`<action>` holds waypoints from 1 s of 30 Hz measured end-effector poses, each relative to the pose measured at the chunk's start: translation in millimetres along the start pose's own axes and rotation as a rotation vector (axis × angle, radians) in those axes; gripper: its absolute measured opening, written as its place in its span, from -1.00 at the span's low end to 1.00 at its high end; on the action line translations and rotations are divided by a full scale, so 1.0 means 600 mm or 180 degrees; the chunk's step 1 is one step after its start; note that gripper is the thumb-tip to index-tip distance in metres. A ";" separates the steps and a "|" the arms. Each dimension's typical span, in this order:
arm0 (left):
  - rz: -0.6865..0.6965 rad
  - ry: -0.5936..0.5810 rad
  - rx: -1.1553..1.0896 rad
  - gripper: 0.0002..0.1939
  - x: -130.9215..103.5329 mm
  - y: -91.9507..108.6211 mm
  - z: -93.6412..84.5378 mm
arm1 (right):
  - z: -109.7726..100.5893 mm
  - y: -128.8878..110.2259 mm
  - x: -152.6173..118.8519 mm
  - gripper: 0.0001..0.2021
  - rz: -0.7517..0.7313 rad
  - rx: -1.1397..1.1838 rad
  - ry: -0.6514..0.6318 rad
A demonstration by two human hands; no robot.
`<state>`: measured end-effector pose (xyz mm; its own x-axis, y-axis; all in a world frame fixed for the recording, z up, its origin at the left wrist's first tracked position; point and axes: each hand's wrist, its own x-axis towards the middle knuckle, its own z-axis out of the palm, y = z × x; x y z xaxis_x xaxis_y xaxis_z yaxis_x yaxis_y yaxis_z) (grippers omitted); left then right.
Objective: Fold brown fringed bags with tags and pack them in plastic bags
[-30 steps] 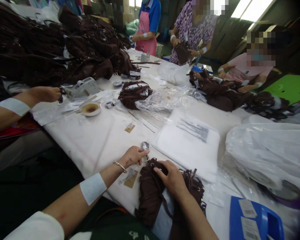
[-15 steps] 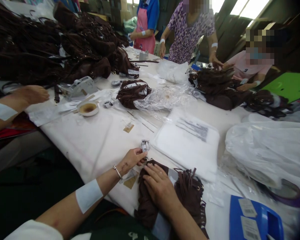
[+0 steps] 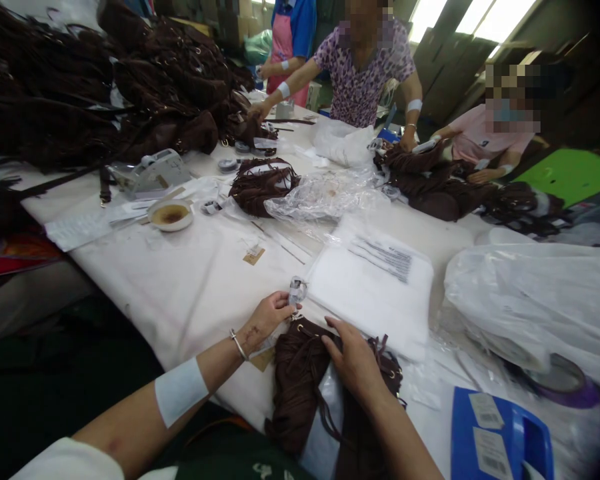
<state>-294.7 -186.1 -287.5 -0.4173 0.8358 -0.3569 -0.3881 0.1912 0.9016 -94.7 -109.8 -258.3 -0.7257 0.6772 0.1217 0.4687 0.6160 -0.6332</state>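
A dark brown bag with metal eyelets and a thin lace lies at the table's near edge, with a pale strip down its middle. Beside its top edge, my left hand is closed, pinching a small clear-wrapped piece between thumb and fingers. What is inside the wrapping is too small to make out. Over the bag's right part, my right hand is open, thumb and forefinger apart, holding nothing I can see. Whether it touches the bag cannot be made out.
White plastic sleeves lie ahead, a blue tape dispenser at right. A shallow dish of brownish liquid stands left of another brown bag. Brown bags are heaped at far left. Several people work across the table.
My right hand has lifted from lying flat on the bag and shifted right, uncovering the lace. Across the table, a person's arm now reaches toward the heap. The neighbour's hand at left has withdrawn.
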 end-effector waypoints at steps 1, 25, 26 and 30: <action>0.0039 -0.0021 0.0034 -0.54 0.000 0.003 0.003 | 0.010 0.008 0.005 -0.72 0.0143 0.0021 -0.0215; 0.1091 -0.2890 0.3879 -0.82 0.061 0.089 0.072 | 0.032 0.000 -0.030 -0.89 -0.0865 0.0051 0.0089; 0.1242 -0.2917 0.3784 -0.87 0.054 0.093 0.066 | 0.030 0.003 -0.030 -0.89 -0.0787 0.0127 0.0160; 0.1712 -0.2806 0.3308 -0.55 0.014 0.097 0.033 | 0.020 0.005 -0.032 -0.92 -0.0510 0.0427 0.0386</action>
<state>-304.8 -157.9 -233.2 0.4577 0.8891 -0.0101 0.5623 -0.2806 0.7778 -85.3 -125.5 -271.6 -0.7158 0.6235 0.3145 0.2753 0.6659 -0.6934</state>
